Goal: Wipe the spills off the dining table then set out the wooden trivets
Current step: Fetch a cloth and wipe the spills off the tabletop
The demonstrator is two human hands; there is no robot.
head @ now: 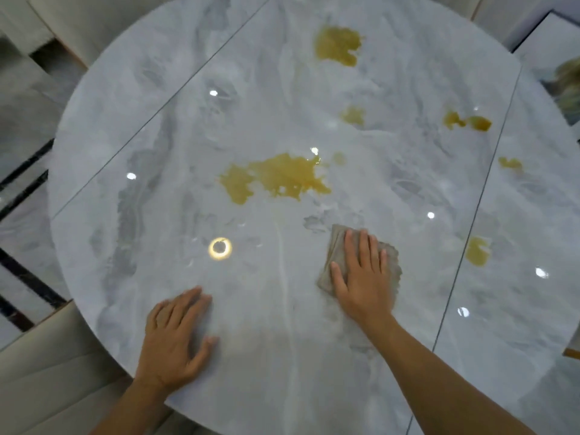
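A round grey marble dining table [157, 136] fills the view. Several yellow-brown spills lie on it: a large one in the middle [276, 178], another at the far side [337, 45], smaller ones at the right [467, 120] and near right [477, 251]. My right hand [361, 274] presses flat, fingers straight, on a beige cloth [392, 265] just below the middle spill. My left hand [175, 337] rests flat on the bare tabletop near the front edge. No trivets are in view.
Cream upholstered chairs stand at the near left [47, 372] and the far left [78, 23]. A glossy tiled floor with dark stripes [22, 189] shows to the left. Ceiling lights reflect on the tabletop.
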